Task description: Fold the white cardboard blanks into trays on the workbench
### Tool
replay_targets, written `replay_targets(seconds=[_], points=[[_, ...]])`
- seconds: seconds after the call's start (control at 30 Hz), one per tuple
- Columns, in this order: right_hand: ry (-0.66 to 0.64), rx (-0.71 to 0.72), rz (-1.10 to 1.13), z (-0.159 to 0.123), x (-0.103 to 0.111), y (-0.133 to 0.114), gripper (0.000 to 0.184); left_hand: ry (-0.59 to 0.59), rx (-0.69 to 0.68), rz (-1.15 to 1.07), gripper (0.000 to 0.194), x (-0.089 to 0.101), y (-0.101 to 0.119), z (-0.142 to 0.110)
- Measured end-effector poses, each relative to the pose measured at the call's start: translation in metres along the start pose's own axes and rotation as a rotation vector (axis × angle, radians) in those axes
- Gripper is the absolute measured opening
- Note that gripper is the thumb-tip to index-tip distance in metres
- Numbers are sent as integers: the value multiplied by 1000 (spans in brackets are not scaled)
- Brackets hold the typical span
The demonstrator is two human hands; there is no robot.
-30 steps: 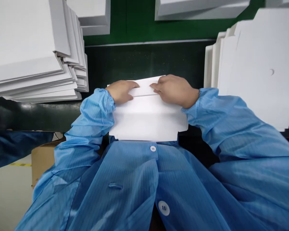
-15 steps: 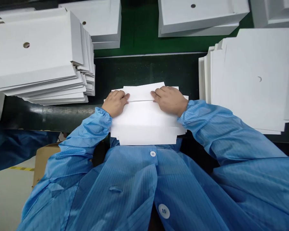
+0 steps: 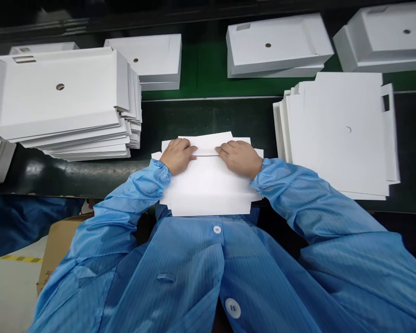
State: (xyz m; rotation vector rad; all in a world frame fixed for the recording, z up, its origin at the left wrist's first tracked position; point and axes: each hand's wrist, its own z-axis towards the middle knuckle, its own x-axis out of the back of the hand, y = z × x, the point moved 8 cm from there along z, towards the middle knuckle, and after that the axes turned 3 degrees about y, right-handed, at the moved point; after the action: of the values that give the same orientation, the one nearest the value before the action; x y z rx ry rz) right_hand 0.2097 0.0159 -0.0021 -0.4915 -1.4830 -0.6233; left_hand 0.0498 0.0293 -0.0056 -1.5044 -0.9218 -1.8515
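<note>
A flat white cardboard box blank (image 3: 208,182) lies in front of my body, its near edge against my blue smock. My left hand (image 3: 178,155) grips the left part of the far flap, with the thumb along the crease and the fingers curled over. On the right part of that flap my right hand (image 3: 241,158) does the same. Both thumbs point inward, and the crease shows between them. The fingertips beyond the flap are partly hidden.
To the left stands a tall stack of part-folded white trays (image 3: 86,97). Flat white blanks (image 3: 336,138) are piled at the right. Folded white boxes (image 3: 277,46) sit along the green strip (image 3: 201,69) at the back. Another person's blue sleeve (image 3: 24,222) shows at far left.
My view has tilted up, showing more of the back. The left hand has shifted slightly inward along the flap. Both hands keep their grip on the blank.
</note>
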Motion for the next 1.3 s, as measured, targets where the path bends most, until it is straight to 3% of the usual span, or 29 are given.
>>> replay_targets(seconds=[0.13, 0.3, 0.53, 0.7, 0.87, 1.07, 1.3], points=[[1, -3, -14, -3, 3, 2, 45, 54, -3, 51, 34, 5, 2, -4], [-55, 50, -15, -4, 3, 1, 43, -6, -55, 119, 33, 0, 12, -5], [63, 52, -50, -15, 16, 10, 40, 14, -81, 212, 35, 7, 10, -12], [-20, -10, -107, -33, 9, 25, 39, 22, -123, 233, 39, 11, 14, -14], [-52, 9, -101, -29, 3, 22, 35, 7, -202, 222, 42, 8, 27, -9], [-79, 96, -110, -24, 5, 17, 32, 23, -155, 129, 39, 6, 25, -8], [-40, 120, -143, -26, 4, 21, 33, 44, -160, 184, 40, 4, 25, -11]])
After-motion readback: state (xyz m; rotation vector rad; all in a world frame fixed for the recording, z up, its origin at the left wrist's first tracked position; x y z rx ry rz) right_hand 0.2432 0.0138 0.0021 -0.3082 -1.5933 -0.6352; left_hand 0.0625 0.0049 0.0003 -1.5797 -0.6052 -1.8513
